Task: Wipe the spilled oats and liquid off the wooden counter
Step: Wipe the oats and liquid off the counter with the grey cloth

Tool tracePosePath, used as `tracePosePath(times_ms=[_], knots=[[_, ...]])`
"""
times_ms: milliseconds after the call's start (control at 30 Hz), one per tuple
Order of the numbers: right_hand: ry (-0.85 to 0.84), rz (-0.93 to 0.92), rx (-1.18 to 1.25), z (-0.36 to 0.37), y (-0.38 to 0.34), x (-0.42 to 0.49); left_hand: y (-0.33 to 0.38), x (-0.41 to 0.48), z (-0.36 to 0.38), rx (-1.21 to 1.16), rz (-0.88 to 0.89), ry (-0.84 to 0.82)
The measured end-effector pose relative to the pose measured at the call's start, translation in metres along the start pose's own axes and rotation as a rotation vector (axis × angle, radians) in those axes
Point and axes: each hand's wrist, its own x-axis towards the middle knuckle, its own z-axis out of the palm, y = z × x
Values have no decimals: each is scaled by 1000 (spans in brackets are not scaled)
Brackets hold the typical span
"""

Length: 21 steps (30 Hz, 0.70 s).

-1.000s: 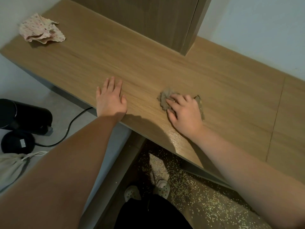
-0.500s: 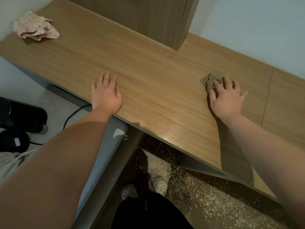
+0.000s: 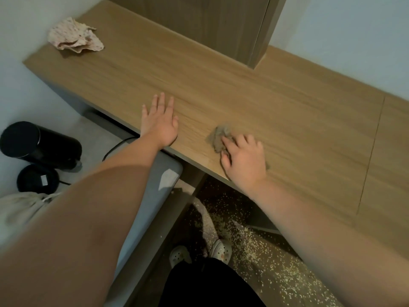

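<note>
From my feed the wooden tabletop [image 3: 243, 100] fills most of the view, running from the far left corner to the near right, with a seam across its right end. A tall wooden cabinet panel [image 3: 210, 25] stands on its back edge. Below the front edge lies the dark floor [image 3: 294, 258], strewn with pale spilled oats [image 3: 254, 247]; I see no oats on the tabletop itself. A glossy patch near the front edge, beside the right hand, may be leftover liquid, though the light is too dim for me to be sure.

At lower left a grey padded surface [image 3: 159, 173] sits under the left forearm. Further left a black cylindrical appliance [image 3: 39, 142] lies on its side next to its round black base [image 3: 37, 178], with a pale drawstring bag [image 3: 22, 209] just below them. A crumpled patterned cloth [image 3: 75, 37] rests on the far left corner of the tabletop, well apart from both hands.

The left hand [image 3: 160, 122] lies flat near the front edge, its fingers [image 3: 162, 103] straight and released, holding nothing. The right hand [image 3: 243, 158] presses down on a small grey rag [image 3: 219, 138] close to the front edge, fingers [image 3: 230, 142] spread over it rather than clenched; the rag pokes out beyond the fingertips. A pair of pale clogs [image 3: 221, 249] shows on the floor among the oats.
</note>
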Motion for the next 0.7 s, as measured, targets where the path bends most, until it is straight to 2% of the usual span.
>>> tracePosePath(times_ms=[167, 233, 267, 333, 400, 433, 533, 700], knots=[[-39, -538, 155, 4, -24, -40, 1, -2, 1, 14, -3, 13], [10, -606, 198, -5, -20, -36, 0, -1, 1, 11, -4, 17], [62, -528, 206, -10, -14, -27, 0, -1, 2, 10, -4, 18], [161, -204, 199, -20, 9, 4, 0, -2, 2, 11, -1, 26], [120, 77, 150, -23, 39, 36, 0, -2, 3, 5, 3, 36], [62, 143, 95, -20, 50, 48, 0, -2, 3, 0, 5, 41], [-21, 152, -92, -2, 62, 69, 0, -3, 4, -7, 7, 53], [-28, 312, -95, 11, 39, 113, 2, -5, 6, -35, -1, 85]])
